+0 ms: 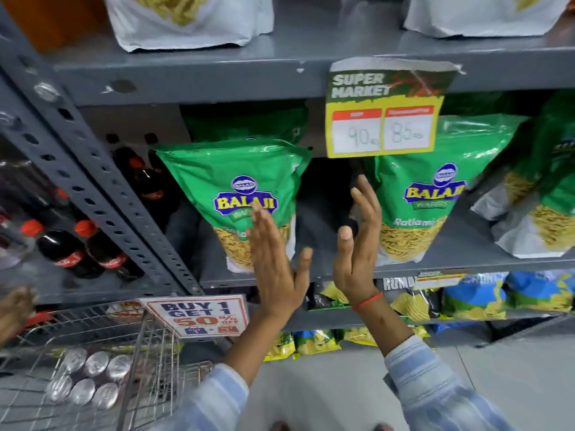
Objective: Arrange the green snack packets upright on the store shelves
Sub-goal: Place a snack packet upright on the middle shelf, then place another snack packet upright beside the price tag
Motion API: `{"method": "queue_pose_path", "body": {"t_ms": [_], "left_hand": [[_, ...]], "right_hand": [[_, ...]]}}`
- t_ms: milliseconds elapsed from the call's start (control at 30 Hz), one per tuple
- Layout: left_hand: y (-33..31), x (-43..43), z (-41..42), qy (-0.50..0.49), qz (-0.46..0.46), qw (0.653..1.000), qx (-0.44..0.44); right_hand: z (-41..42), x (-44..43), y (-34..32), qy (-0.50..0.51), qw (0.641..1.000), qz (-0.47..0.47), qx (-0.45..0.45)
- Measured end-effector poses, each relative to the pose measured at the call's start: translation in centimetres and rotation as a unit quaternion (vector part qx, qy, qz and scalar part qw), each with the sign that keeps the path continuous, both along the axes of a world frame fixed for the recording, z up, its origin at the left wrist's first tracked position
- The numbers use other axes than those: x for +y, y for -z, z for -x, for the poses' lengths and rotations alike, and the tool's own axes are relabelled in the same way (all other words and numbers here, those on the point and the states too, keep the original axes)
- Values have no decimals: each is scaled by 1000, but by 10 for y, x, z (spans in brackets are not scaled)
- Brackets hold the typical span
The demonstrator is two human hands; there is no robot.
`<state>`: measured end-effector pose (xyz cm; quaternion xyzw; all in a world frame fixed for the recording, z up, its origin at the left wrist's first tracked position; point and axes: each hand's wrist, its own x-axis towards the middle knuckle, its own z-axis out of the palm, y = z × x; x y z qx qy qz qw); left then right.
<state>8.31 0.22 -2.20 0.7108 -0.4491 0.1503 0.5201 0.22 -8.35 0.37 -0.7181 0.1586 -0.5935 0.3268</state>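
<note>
Grey metal shelf point(451, 262): two green snack packets stand at its front edge with a dark open gap between them. Left green packet point(233, 188) leans slightly, glossy film, clear lower window showing yellow strands. Right green packet point(426, 188) is upright, partly covered at its top by a hanging yellow price tag point(382, 119). Further green packets sit behind the left one and at far right.

Left hand point(273, 262) is flat and open, fingers extended, its fingertips over the lower front of the left packet; contact cannot be confirmed. Right hand point(357, 244) is open, palm facing left, fingertips at the left edge of the right packet. Neither hand grips anything; they are held apart before the gap.

Obstructions: perforated steel upright point(93, 181) at left, cola bottles point(77, 247) beyond it, a wire basket point(149, 353) with cans below, bearing a promotion sign point(199, 315).
</note>
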Motion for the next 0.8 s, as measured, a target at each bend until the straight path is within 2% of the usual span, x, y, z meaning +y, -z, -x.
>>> {"method": "queue_pose_path", "body": {"t_ms": [133, 233, 300, 367, 467, 533, 633, 800], "left_hand": [[-15, -48, 36, 19, -35, 999, 4], [-11, -78, 61, 48, -43, 998, -15], [-7, -95, 74, 99, -47, 992, 55], [-4, -109, 80, 154, -59, 970, 180], [2, -121, 83, 180, -74, 920, 340], [13, -128, 82, 176, -98, 907, 370], [23, -133, 79, 184, -145, 900, 368], [25, -135, 77, 190, -160, 888, 386]], "right_hand": [[42, -30, -2, 81, 994, 66, 0], [74, -60, 2, 144, 987, 65, -8], [95, -84, 8, 159, 987, 21, 0], [112, -107, 18, 135, 989, -51, 26], [127, -135, 34, 25, 975, -205, 88], [133, -154, 46, -43, 955, -258, 139], [136, -175, 60, -100, 934, -288, 188], [133, -178, 64, -148, 920, -300, 203]]}}
